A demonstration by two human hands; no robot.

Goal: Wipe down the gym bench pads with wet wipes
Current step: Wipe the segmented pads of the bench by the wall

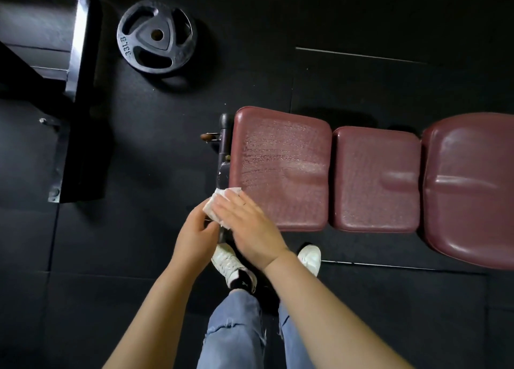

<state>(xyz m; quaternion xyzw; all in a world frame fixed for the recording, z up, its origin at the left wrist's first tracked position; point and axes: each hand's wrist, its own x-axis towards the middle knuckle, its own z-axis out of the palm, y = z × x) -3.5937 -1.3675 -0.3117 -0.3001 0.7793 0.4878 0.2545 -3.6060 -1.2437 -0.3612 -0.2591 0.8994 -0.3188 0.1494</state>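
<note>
wet wipe [215,206]: crumpled, white, mostly hidden | right hand [248,226] flat over it, left hand [194,236] pinching edge | left bench pad [281,168]: streaked wet

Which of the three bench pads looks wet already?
The leftmost pad, nearest the hands: it is covered in streaky wet droplets. The middle pad shows only faint speckle, and the large right pad just looks glossy.

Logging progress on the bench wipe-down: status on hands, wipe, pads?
Left hand and right hand both on white wipe, off the bench's end. End pad streaked wet; middle pad and large pad not. Nothing in the way.
</note>
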